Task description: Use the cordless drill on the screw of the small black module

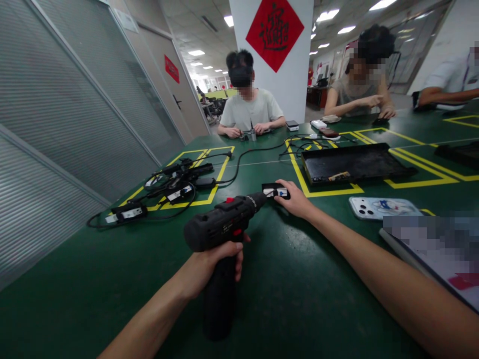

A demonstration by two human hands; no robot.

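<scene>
Gripping the handle of a black cordless drill [217, 227], the left hand [209, 262] is wrapped closed around the tool in the head view, its thumb lying along the near side below a red switch. The drill is tilted, its battery end low toward the viewer and its chuck [256, 200] directed forward and to the right. Just beyond the chuck, on the green tabletop [284, 299], is a small black case [273, 191] with white and blue parts inside; the right hand [295, 199] is clamped on its right end, thumb and fingers on opposite sides. Whether the drill's tip touches the case cannot be told. To the left, a tangle of black cables and adapters [179, 182] lies across a yellow tape outline [224, 172], one cable running from it toward the far side of the table. To the right, a shallow black tray [344, 162] rests over further yellow outlines; nearer are a phone [383, 207] in a pale patterned case, camera side up, and a flat object [430, 254] whose surface is blurred. Across the table, a person in a pale T-shirt [250, 107] sits before a pillar [295, 94] bearing a red diamond-shaped sign [275, 32]; a second person [355, 94] sits farther right.
</scene>
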